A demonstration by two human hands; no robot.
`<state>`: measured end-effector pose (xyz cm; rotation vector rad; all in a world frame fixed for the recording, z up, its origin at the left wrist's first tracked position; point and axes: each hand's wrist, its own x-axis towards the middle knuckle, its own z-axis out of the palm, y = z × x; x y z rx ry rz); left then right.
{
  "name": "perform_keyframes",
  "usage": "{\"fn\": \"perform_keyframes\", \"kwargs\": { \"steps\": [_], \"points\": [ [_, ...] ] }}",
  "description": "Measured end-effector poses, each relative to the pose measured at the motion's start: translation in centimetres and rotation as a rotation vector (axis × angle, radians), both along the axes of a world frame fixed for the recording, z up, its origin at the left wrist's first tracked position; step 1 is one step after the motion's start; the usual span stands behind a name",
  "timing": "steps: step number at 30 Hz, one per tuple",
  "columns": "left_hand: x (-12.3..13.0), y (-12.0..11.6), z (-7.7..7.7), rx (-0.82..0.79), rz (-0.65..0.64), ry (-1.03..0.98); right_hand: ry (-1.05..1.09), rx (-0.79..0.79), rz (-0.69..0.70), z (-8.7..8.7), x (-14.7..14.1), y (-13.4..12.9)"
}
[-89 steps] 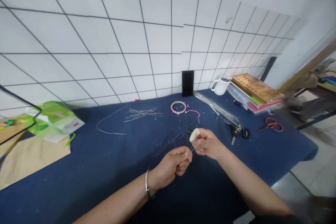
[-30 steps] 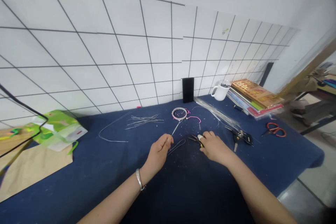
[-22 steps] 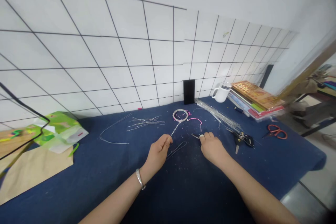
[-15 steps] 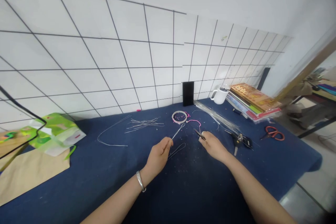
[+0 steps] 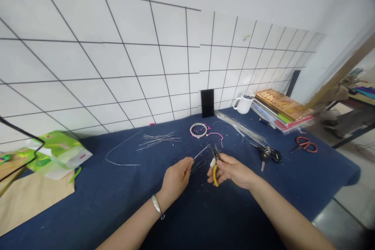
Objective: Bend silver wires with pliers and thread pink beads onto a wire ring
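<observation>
Pinched in my left hand (image 5: 176, 175) is a thin silvery wire (image 5: 202, 151) that points up and right. My right hand (image 5: 233, 171) holds pliers (image 5: 215, 172) with yellow and white handles; their jaws are parted and close to the wire's tip. Whether they touch it, I cannot tell. A second wire loop (image 5: 199, 166) lies on the cloth between the hands. Just beyond, a round ring-shaped dish (image 5: 198, 130) holds small pink beads, with a pink cord (image 5: 216, 134) beside it.
On the blue cloth (image 5: 117, 195) lie loose wires (image 5: 159, 139), a wire bundle (image 5: 241, 128), keys (image 5: 265, 156) and red-handled scissors (image 5: 304, 144). A black box (image 5: 207, 103), white mug (image 5: 243, 104) and books (image 5: 283, 109) stand along the wall. A green bag (image 5: 55, 150) is left.
The pliers have turned in my right hand, so their handles now show, and their jaws have moved left to the wire's tip. The view has shifted slightly.
</observation>
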<state>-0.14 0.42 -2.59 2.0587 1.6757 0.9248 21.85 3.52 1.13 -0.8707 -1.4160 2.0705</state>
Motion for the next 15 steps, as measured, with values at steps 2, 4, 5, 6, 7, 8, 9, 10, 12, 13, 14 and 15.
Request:
{"fn": "perform_keyframes", "kwargs": {
  "steps": [2,4,5,6,7,8,9,10,12,13,14,15],
  "points": [
    [0.04,-0.03,-0.03,0.013,-0.008,0.025,0.003,-0.012,-0.005,0.14,0.01,-0.06],
    [0.06,-0.06,-0.05,0.028,-0.018,0.047,0.006,-0.027,-0.018,0.22,-0.04,-0.16],
    [0.07,-0.07,-0.07,0.036,-0.021,0.057,0.01,-0.035,-0.026,0.22,-0.08,-0.21],
    [0.07,-0.09,-0.1,0.043,-0.021,0.067,0.015,-0.044,-0.032,0.21,-0.11,-0.24],
    [0.07,-0.1,-0.13,0.05,-0.02,0.079,0.021,-0.053,-0.035,0.19,-0.14,-0.27],
    [0.06,-0.1,-0.18,0.055,-0.02,0.093,0.029,-0.061,-0.037,0.15,-0.17,-0.29],
    [0.05,-0.11,-0.24,0.062,-0.02,0.109,0.04,-0.07,-0.037,0.12,-0.18,-0.31],
    [0.03,-0.12,-0.32,0.071,-0.023,0.129,0.054,-0.082,-0.038,0.09,-0.2,-0.33],
    [-0.02,-0.13,-0.49,0.093,-0.026,0.175,0.089,-0.113,-0.041,0.05,-0.24,-0.38],
    [-0.06,-0.14,-0.57,0.104,-0.027,0.202,0.109,-0.131,-0.041,0.04,-0.27,-0.41],
    [-0.11,-0.15,-0.64,0.117,-0.03,0.231,0.127,-0.15,-0.04,0.04,-0.31,-0.45],
    [-0.17,-0.16,-0.69,0.13,-0.033,0.263,0.144,-0.167,-0.037,0.04,-0.35,-0.49]
  ]
}}
